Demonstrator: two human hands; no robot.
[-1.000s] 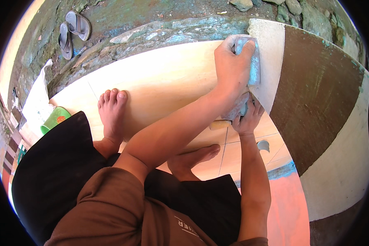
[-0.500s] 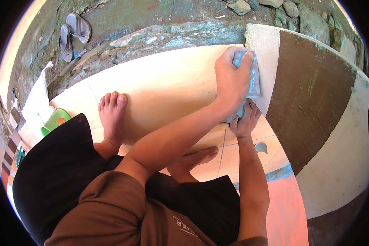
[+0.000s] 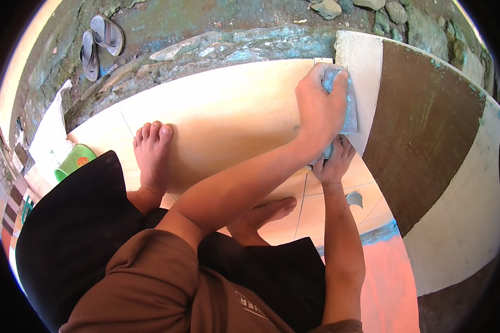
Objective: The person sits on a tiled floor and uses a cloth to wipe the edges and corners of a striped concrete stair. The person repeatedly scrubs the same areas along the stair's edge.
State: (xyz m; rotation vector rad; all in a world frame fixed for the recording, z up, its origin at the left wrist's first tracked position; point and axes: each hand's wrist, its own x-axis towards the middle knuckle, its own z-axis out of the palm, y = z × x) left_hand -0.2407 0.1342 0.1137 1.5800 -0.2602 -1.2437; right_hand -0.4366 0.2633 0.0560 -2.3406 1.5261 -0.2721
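My left hand [image 3: 321, 105] grips a grey, flat-sided piece smeared with light blue [image 3: 350, 108], thumb over its top. It sits against the white-painted band of the curved wall [image 3: 363, 72]. Just nearer, my right hand [image 3: 335, 162] has its fingers curled around a blue-stained grey thing [image 3: 328, 151]. My left hand and wrist partly cover that thing, and I cannot make out its kind or whether it joins the upper piece. Both hands are at the right end of the cream-tiled ledge [image 3: 222, 105].
A curled grey scrap [image 3: 354, 200] lies on the tiles near my right forearm. The wall carries a broad brown band [image 3: 422, 122]. Grey sandals [image 3: 106, 36] lie on the rough ground beyond, with stones [image 3: 326, 9] farther right. A green slipper [image 3: 76, 162] and white sack [image 3: 50, 136] are at left.
My left hand and the blue-smeared piece have shifted slightly right along the wall side. Less of the thing under my right hand shows. My right hand has hardly moved.
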